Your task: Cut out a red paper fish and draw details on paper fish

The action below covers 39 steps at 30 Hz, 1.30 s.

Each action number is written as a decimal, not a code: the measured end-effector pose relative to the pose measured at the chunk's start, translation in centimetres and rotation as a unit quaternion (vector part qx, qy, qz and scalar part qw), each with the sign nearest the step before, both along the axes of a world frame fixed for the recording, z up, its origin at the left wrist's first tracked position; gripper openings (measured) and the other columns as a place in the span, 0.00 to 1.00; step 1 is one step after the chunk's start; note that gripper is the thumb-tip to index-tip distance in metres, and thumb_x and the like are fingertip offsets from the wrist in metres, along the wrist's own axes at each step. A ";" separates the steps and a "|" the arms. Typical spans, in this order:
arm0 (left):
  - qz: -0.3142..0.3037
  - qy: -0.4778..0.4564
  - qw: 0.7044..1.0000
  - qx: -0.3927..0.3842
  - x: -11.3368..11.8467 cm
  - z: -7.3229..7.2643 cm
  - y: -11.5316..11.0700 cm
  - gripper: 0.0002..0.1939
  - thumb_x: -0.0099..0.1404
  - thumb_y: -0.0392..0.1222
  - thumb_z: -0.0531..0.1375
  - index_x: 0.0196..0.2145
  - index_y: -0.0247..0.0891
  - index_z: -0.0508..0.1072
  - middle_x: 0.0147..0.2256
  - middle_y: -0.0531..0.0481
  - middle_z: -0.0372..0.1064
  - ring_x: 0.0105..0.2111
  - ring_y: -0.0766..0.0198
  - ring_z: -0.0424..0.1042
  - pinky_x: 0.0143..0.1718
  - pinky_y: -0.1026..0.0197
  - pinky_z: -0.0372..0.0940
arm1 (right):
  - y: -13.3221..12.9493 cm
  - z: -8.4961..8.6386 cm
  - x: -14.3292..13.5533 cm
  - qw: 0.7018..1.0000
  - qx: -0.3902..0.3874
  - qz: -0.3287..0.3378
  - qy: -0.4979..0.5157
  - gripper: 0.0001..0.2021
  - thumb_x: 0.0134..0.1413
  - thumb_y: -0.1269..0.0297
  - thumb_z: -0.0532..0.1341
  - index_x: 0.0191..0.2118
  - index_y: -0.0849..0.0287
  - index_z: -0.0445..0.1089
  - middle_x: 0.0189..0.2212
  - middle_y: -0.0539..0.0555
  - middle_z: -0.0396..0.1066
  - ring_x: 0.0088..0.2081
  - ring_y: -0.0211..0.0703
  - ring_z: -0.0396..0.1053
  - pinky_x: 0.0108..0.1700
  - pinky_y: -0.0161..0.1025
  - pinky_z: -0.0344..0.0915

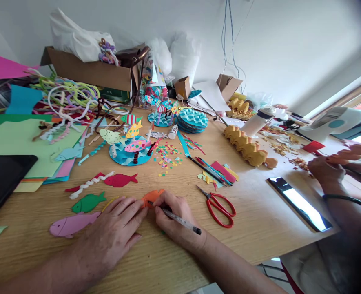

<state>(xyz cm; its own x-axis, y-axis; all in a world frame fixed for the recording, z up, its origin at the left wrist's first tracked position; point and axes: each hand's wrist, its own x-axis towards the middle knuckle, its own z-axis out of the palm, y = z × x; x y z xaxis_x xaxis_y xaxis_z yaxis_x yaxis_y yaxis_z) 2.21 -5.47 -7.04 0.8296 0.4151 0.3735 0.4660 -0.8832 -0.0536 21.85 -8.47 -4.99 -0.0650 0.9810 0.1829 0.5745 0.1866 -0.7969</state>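
My right hand is closed around a pen, its tip on an orange paper fish. Flat on the table, my left hand has its fingers stretched out, the fingertips at the left edge of the orange piece. A yellow paper piece shows partly from behind that hand. Left of it lie a lilac paper fish, a green one and a red one. Red-handled scissors rest to the right of my right hand, blades slightly apart.
Behind my hands stand a blue decorated disc with paper fish, scattered confetti and pencils. Coloured paper and a black phone are left. At right, a co-worker's hands hold an egg-carton strip beside a lit phone.
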 end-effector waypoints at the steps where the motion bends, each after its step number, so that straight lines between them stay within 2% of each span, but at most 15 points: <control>1: -0.002 -0.001 1.000 0.000 0.0 0.0 0.0 0.19 0.65 0.34 0.50 0.52 0.37 0.70 0.48 0.45 0.72 0.49 0.53 0.66 0.51 0.51 0.63 | 0.0 0.0 0.0 1.000 -0.004 0.002 0.000 0.05 0.45 0.73 0.54 0.28 0.56 0.63 0.20 0.46 0.66 0.20 0.34 0.61 0.26 0.30 0.59; 18: -0.008 -0.025 1.000 0.015 0.2 0.2 0.0 0.17 0.67 0.35 0.50 0.49 0.33 0.72 0.47 0.45 0.73 0.48 0.53 0.66 0.49 0.51 0.63 | 0.0 0.1 0.0 0.999 -0.043 0.015 -0.005 0.06 0.45 0.74 0.56 0.29 0.57 0.66 0.21 0.46 0.68 0.21 0.34 0.63 0.27 0.30 0.60; 24: 0.004 -0.007 1.000 -0.004 0.1 0.1 -0.1 0.18 0.67 0.35 0.50 0.51 0.35 0.72 0.48 0.44 0.72 0.48 0.53 0.66 0.51 0.50 0.63 | -0.1 0.0 0.1 0.999 -0.029 0.014 0.006 0.05 0.45 0.73 0.56 0.28 0.56 0.65 0.20 0.46 0.67 0.20 0.33 0.61 0.26 0.30 0.58; 29: 0.000 0.002 1.000 -0.015 -0.1 0.1 0.1 0.19 0.66 0.36 0.52 0.53 0.40 0.70 0.48 0.47 0.73 0.49 0.55 0.67 0.52 0.52 0.63 | 0.0 -0.3 0.1 0.999 -0.022 -0.021 0.029 0.05 0.44 0.73 0.55 0.27 0.56 0.64 0.18 0.45 0.65 0.20 0.34 0.60 0.25 0.29 0.58; 35: -0.015 -0.007 1.000 0.022 -0.4 0.3 0.3 0.18 0.68 0.35 0.49 0.51 0.34 0.72 0.48 0.45 0.74 0.48 0.55 0.69 0.51 0.53 0.64 | -0.1 -0.3 0.0 1.000 -0.008 -0.009 0.021 0.05 0.43 0.73 0.54 0.27 0.56 0.64 0.19 0.45 0.66 0.19 0.33 0.60 0.25 0.29 0.57; 39: -0.011 -0.012 1.000 -0.003 -0.4 0.3 0.2 0.17 0.68 0.36 0.51 0.50 0.36 0.72 0.49 0.46 0.74 0.49 0.56 0.69 0.51 0.54 0.63 | -0.1 -0.2 0.0 1.000 -0.012 0.001 0.016 0.05 0.44 0.73 0.55 0.28 0.56 0.64 0.19 0.45 0.65 0.19 0.33 0.60 0.25 0.30 0.58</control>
